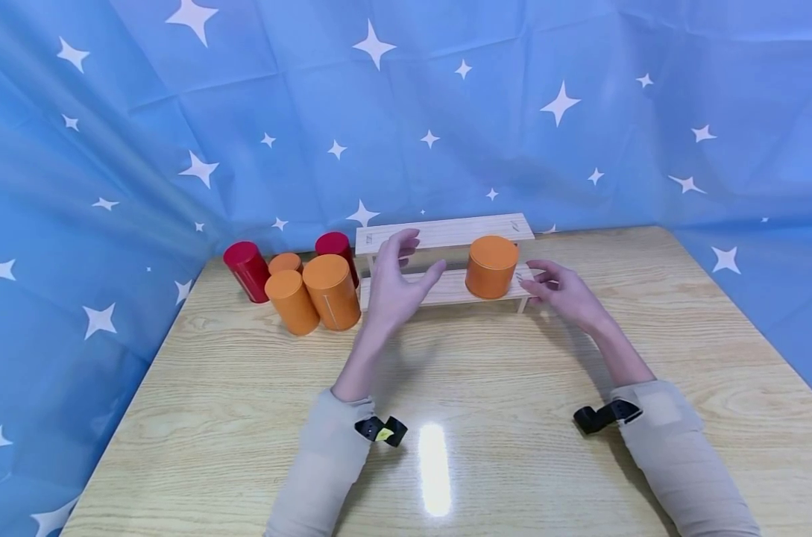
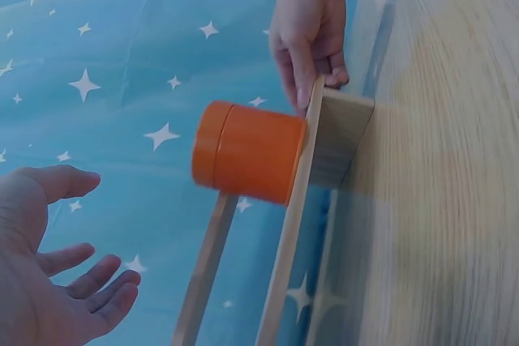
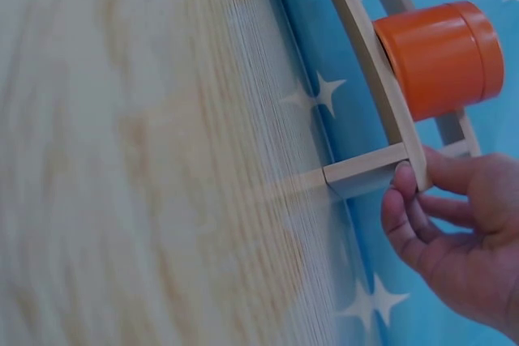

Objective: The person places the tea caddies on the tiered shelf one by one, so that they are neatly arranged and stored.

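Observation:
A two-tier wooden shelf rack (image 1: 446,288) stands at the back of the table. On its lower board, toward the right end, an orange lidded canister (image 1: 491,268) sits upright. My right hand (image 1: 565,295) pinches the right end of that board between thumb and fingers, close beside the canister; the right wrist view shows the thumb on top and fingertips under the board (image 3: 381,79). My left hand (image 1: 394,287) hovers before the rack's left part, fingers spread and loosely bent, holding nothing. In the left wrist view a gap separates it from the canister (image 2: 251,151).
Left of the rack stand two larger orange canisters (image 1: 332,292), a smaller orange one (image 1: 285,262) behind them, and two red canisters (image 1: 247,271). A blue star-patterned cloth (image 1: 446,104) hangs behind the wood-grain table (image 1: 499,373).

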`<state>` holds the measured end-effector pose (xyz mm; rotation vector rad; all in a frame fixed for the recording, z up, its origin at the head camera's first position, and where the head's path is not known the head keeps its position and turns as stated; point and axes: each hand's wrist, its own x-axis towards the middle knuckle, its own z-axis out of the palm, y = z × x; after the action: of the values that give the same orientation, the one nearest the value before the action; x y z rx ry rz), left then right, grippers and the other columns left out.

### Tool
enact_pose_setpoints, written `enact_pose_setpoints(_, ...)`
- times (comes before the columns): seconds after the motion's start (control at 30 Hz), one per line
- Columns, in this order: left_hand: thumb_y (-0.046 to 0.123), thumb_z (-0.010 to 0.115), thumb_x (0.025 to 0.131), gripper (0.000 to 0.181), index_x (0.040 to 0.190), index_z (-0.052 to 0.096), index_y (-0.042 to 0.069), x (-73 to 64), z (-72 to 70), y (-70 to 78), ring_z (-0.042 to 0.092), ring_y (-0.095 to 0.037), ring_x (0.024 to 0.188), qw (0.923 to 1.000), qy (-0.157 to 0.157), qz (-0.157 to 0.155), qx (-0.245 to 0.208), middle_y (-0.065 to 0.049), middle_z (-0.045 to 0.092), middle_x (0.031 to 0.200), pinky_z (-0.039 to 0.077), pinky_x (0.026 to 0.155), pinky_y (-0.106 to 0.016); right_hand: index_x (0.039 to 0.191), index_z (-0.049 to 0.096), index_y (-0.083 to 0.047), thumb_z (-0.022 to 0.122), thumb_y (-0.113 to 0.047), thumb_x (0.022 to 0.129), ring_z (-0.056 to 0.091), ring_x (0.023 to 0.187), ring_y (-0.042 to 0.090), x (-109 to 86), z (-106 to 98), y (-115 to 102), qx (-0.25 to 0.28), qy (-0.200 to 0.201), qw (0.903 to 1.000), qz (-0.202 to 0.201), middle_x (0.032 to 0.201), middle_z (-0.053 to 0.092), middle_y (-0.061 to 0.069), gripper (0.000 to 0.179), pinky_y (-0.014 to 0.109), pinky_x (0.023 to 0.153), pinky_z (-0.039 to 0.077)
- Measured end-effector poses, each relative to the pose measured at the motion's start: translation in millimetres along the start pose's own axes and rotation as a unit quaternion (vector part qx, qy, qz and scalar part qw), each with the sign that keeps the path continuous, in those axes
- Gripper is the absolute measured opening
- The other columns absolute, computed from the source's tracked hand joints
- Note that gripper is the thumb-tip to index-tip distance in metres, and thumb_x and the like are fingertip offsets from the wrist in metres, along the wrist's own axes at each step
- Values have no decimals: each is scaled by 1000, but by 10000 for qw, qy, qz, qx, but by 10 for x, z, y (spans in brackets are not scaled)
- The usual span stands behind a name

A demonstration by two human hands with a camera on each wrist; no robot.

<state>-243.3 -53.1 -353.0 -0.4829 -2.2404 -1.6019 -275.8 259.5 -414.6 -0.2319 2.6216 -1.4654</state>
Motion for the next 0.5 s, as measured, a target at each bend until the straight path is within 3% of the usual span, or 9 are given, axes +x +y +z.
enact_pose_setpoints(0.17, 17, 77, 88, 53, 134, 55, 2, -19, -202, -39, 57, -31, 115, 9991, 232, 284, 194, -14, 60, 123, 48, 99, -42, 156, 30, 1, 59, -29, 104, 67, 97, 34, 1, 4, 5, 7, -5, 10000, -17, 124, 54, 23, 66, 32, 77, 56)
enact_pose_setpoints(0.33, 16, 77, 88, 52, 133, 57, 1, -50, -420, -86, 56, -34, 115, 9981, 375, 365, 322, -15, 59, 124, 46, 98, -38, 156, 31, 1, 59, -30, 104, 68, 95, 32, -9, 5, -13, 15, -10, 10000, -41, 123, 54, 23, 67, 31, 76, 55)
enact_pose_setpoints(0.5, 13, 75, 90, 50, 133, 57, -3, -92, -640, -158, 53, -35, 116, 9964, 493, 527, 436, -18, 57, 126, 43, 102, -45, 156, 31, 1, 59, -30, 104, 67, 95, 32, -10, 5, -18, 37, -12, 10000, -47, 122, 54, 23, 67, 31, 76, 55)
